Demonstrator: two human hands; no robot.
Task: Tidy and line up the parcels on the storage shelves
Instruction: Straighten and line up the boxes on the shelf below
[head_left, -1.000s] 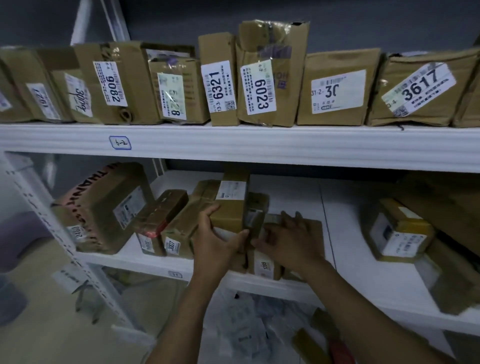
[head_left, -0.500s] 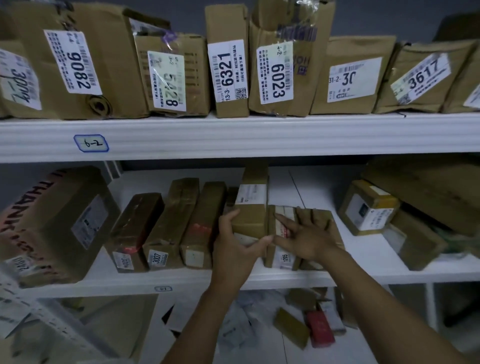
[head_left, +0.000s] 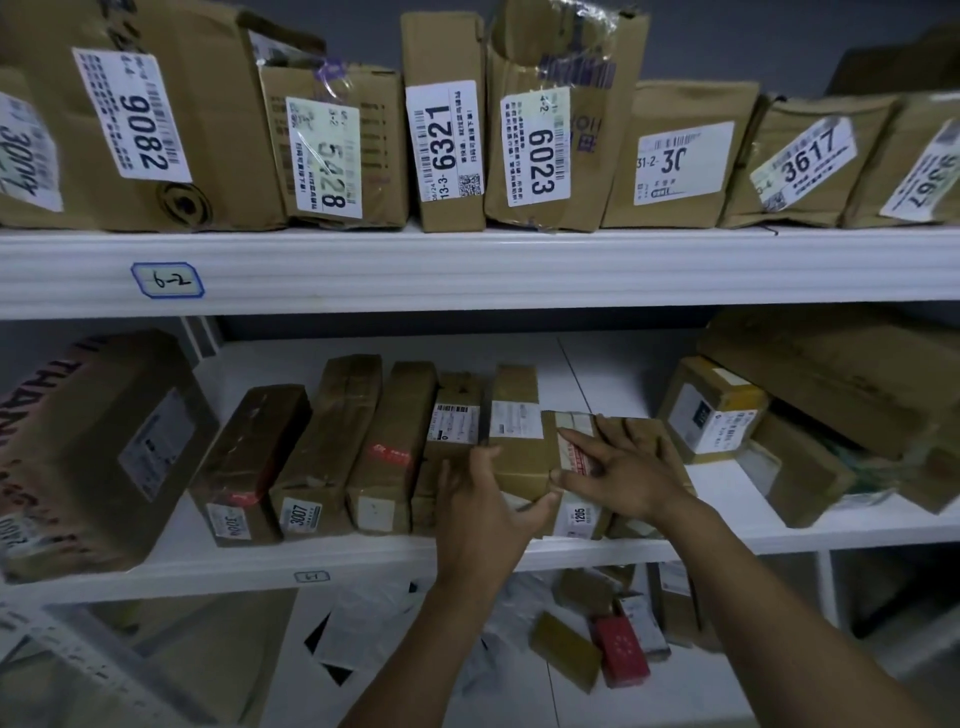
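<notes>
Dim, cool light is catching the white edge of the upper shelf (head_left: 467, 270), shadow is pooling beneath it, and wide-angle distortion is bowing and softening the frame's sides.

Parcel storeroom, prob. a courier pickup pt: cardboard parcels (head_left: 447, 156) w/ big printed no. labels (head_left: 443, 140) (9082, 6321, 6023) stand in a row just above the handwritten "6-2" tag (head_left: 167, 280) on a white metal shelf (head_left: 519, 265). Taped boxes (head_left: 332, 447) are lined up below the tag, and loose pkgs (head_left: 621, 649) lie on the floor further below.
</notes>
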